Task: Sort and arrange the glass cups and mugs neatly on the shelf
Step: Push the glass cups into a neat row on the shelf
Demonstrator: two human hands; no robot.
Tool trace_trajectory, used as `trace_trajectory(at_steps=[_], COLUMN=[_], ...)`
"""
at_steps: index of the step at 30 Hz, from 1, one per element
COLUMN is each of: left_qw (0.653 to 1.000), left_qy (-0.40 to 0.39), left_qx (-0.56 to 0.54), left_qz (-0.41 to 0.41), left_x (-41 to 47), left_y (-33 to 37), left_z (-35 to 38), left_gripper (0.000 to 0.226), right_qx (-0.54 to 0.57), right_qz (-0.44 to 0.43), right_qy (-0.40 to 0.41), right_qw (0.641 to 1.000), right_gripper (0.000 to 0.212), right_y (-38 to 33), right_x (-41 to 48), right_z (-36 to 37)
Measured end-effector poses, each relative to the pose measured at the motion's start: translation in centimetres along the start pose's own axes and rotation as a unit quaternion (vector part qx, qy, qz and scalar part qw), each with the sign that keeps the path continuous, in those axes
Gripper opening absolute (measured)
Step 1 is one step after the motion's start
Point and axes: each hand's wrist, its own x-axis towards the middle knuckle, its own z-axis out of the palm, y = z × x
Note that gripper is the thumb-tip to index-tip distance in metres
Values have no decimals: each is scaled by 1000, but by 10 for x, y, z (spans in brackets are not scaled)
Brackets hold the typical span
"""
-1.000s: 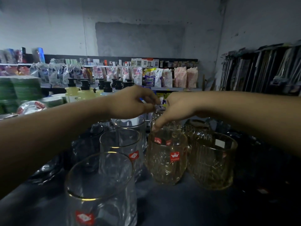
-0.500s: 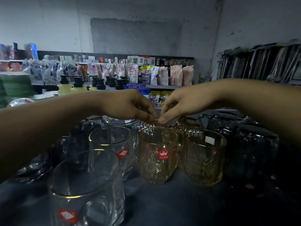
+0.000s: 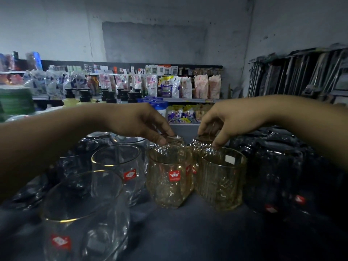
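Note:
Two amber patterned glass cups stand mid-shelf: one with a red sticker [image 3: 170,178] and a ribbed one [image 3: 221,178] to its right. Behind each stands another amber cup. My left hand [image 3: 145,124] pinches the rim of the rear left amber cup [image 3: 176,139]. My right hand [image 3: 222,120] grips the rim of the rear right amber cup [image 3: 202,141] from above. Clear glasses with red stickers stand in a column at left, one in the middle [image 3: 117,166] and one at the front [image 3: 84,219]. Dark glass mugs [image 3: 278,178] fill the right side.
The shelf surface [image 3: 188,232] is dark grey. Dark glass pieces [image 3: 75,159] sit at far left behind the clear glasses. Across the aisle stand pump bottles [image 3: 84,96] and pouches [image 3: 188,87]. Metal racks [image 3: 301,72] hang on the right.
My hands, fingertips nearly touching over one rear cup, have moved apart; each now holds its own rear amber cup's rim. The view has dropped a little.

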Motion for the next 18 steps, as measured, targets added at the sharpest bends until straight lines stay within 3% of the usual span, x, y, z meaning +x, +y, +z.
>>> trace_trajectory(at_steps=[7,13,18], left_qw=[1000,993,981], left_qy=[13,21,149], left_qx=[24,108,120], left_qz=[-6,-29,-25], left_x=[-4,-11,-25], left_y=[3,21,72], left_z=[4,3,10], left_gripper=[36,33,26], right_qx=[-11,-35,-25], right_qz=[-25,-47,-91], right_qy=[22,34,135], right_qw=[999,998,986], right_gripper=[46,43,36], right_y=[5,4,1], right_x=[0,-7,-33], right_z=[6,6,10])
